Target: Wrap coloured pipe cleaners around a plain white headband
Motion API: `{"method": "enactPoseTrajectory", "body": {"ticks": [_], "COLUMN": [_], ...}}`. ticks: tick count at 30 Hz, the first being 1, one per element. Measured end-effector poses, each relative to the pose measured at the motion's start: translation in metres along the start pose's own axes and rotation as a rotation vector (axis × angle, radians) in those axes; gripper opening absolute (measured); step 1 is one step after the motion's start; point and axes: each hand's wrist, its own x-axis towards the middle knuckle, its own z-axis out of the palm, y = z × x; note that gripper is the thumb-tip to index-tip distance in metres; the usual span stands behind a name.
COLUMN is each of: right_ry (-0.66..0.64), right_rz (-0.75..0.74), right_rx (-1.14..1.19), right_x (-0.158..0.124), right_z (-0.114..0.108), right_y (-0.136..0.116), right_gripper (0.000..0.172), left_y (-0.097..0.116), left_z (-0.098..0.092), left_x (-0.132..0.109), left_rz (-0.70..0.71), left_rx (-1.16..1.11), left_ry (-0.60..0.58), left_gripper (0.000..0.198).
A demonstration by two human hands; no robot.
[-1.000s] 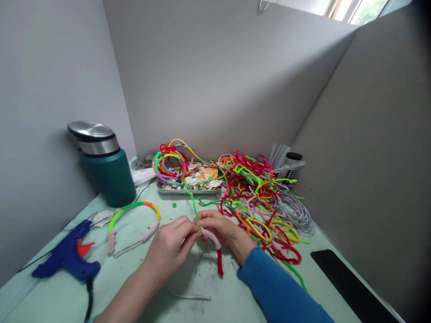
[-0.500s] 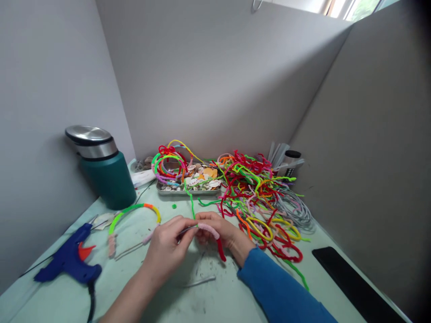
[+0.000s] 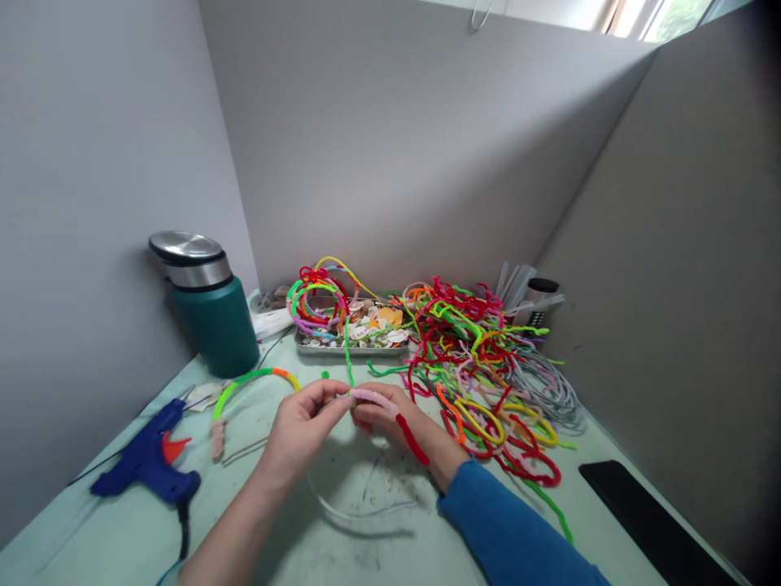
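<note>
My left hand (image 3: 305, 423) pinches the end of a fuzzy pink-and-red wrapped strip (image 3: 412, 439) near the middle of the view. Fingers of my right hand (image 3: 396, 411) are bent behind and beneath the pink part, touching it. The red end slants down to the right over my right wrist. A pale wire (image 3: 347, 514) curves below my hands over the table. Left of my left hand lies a green, orange and yellow wrapped arc (image 3: 244, 378) with a pink end.
A blue glue gun (image 3: 150, 460) lies at left, with a green bottle (image 3: 213, 325) behind it. A metal tray (image 3: 354, 351) bearing coloured rings stands at the back. Tangled pipe cleaners (image 3: 464, 325), grey wire coils (image 3: 558, 395) and a black flat object (image 3: 647, 513) are on the right.
The pink-and-red strip now reaches farther down to the right, its pink part showing longer. The pale wire below my hands shows a longer curve. The whole view has shifted slightly.
</note>
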Motion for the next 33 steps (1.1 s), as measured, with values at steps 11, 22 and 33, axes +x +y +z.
{"method": "enactPoseTrajectory", "body": {"ticks": [11,22,33], "right_ry": [0.002,0.127,0.098], "right_rz": [0.037,-0.031,-0.033], "right_rx": [0.12,-0.044,-0.025], "right_x": [0.006,0.0,-0.003], "right_z": [-0.009,-0.006,-0.003], "right_y": [0.009,-0.008,-0.018], "right_gripper": [0.034,0.021,0.028], "left_y": [-0.003,-0.009,-0.002], "left_z": [0.001,0.001,0.001], "left_x": [-0.003,-0.002,-0.002], "left_rz": [0.171,0.189,0.124], "left_rx": [0.179,0.356,0.22], "left_ry": [0.067,0.115,0.124], "left_gripper": [0.02,0.024,0.023]}}
